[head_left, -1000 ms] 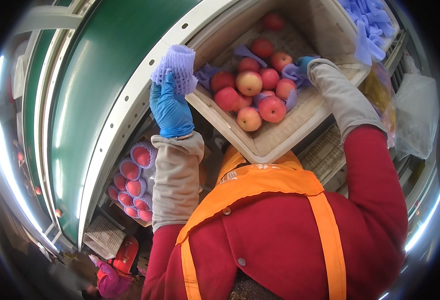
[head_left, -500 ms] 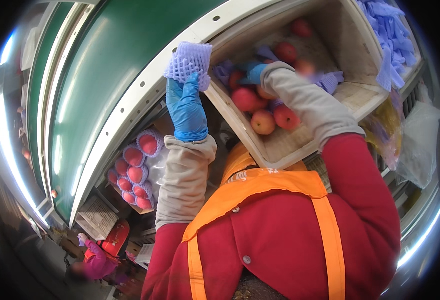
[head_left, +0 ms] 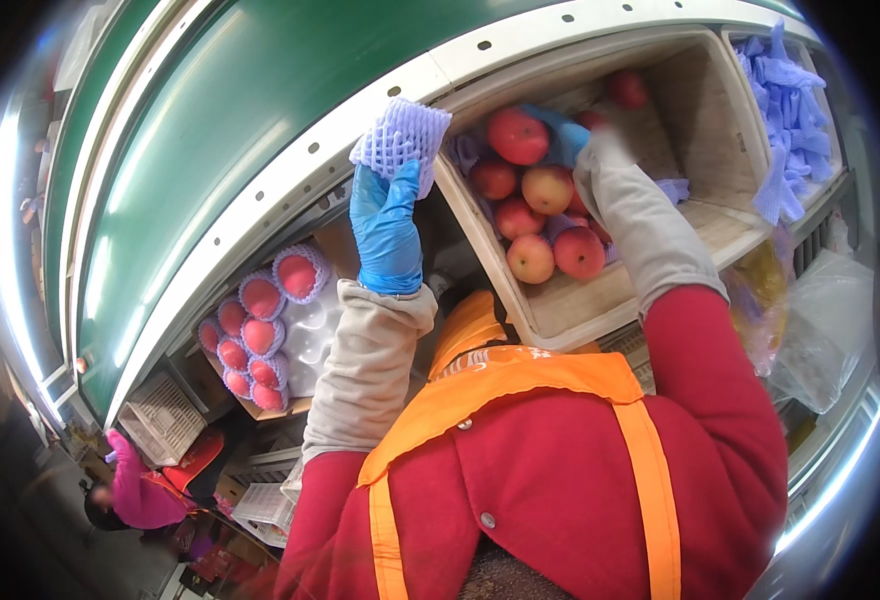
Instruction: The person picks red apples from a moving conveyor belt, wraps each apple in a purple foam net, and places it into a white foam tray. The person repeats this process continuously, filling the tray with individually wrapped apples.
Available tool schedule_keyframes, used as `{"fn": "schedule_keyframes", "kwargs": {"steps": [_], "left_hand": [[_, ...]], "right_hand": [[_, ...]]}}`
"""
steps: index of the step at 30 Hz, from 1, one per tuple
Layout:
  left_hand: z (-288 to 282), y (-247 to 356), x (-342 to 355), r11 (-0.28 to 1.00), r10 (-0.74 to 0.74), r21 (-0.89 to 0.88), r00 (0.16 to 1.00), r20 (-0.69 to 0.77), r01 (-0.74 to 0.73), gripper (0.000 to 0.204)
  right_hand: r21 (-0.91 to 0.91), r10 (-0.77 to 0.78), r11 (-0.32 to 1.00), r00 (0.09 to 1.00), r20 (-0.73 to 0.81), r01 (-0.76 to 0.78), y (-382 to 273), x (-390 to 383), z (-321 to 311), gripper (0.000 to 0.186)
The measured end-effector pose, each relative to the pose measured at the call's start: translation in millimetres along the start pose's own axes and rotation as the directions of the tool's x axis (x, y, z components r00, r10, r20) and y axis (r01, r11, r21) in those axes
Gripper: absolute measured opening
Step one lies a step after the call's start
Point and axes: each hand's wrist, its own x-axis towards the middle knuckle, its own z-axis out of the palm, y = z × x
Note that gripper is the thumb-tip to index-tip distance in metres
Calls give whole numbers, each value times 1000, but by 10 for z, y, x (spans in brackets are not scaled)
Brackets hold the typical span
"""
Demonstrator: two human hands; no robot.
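Observation:
A lavender foam net sleeve is in my left hand, blue-gloved, its fingers and thumb pinching the lower edge. It is held up beside the conveyor's white edge. My right hand, also blue-gloved, reaches into a pale crate on the right. Its fingers curl round the far side of a red apple; part of this grip is hidden behind the fruit. Several loose apples lie just below that hand, with pieces of lavender netting among them.
A green conveyor belt curves along the far left. Left of my forearm, netted apples sit in a white moulded tray. Foam nets are heaped right of the crate, above a clear plastic bag. Another person is at lower left.
My right hand has shifted right and slightly up inside the crate, and a red apple now shows at its fingers. The left hand keeps the net sleeve. The whole view has shifted slightly.

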Motion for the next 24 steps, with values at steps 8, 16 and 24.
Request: {"fn": "schedule_keyframes", "kwargs": {"steps": [8, 16, 24], "left_hand": [[188, 71, -50, 492, 257, 687, 844, 472, -534, 83], [311, 58, -15, 258, 81, 577, 613, 786, -775, 99], [-30, 244, -213, 749, 138, 480, 816, 561, -457, 72]], "right_hand": [[390, -34, 905, 888, 459, -167, -175, -859, 436, 56], [-120, -94, 989, 995, -23, 90, -46, -1313, 1137, 58], [-290, 42, 956, 999, 0, -40, -5, -1664, 1463, 47]]}}
